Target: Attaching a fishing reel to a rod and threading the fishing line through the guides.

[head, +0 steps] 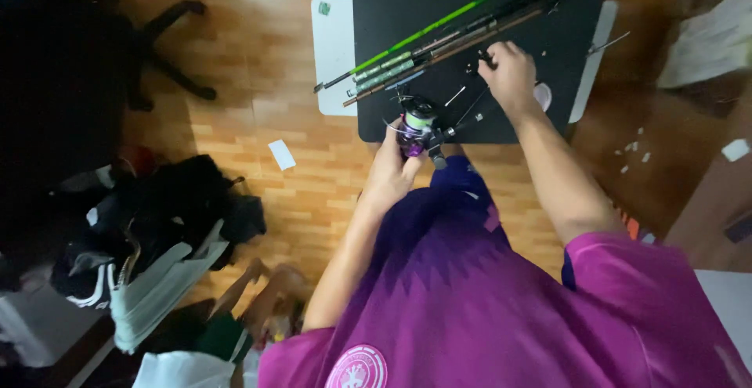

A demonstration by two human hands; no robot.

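Nearest, left hand (389, 175) closed around a purple reel (417, 131), held at the near edge of the black mat (392, 12). Farther out, right hand (511, 75) resting on the mat, fingers curled over a small dark part, grip unclear. Beyond, rods (439, 39) lying slantwise across the mat.

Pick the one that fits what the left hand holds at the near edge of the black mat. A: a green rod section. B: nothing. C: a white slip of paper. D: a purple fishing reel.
D: the left hand grips a purple fishing reel at the near edge of the black mat, while the right hand reaches among the small parts by the rods.
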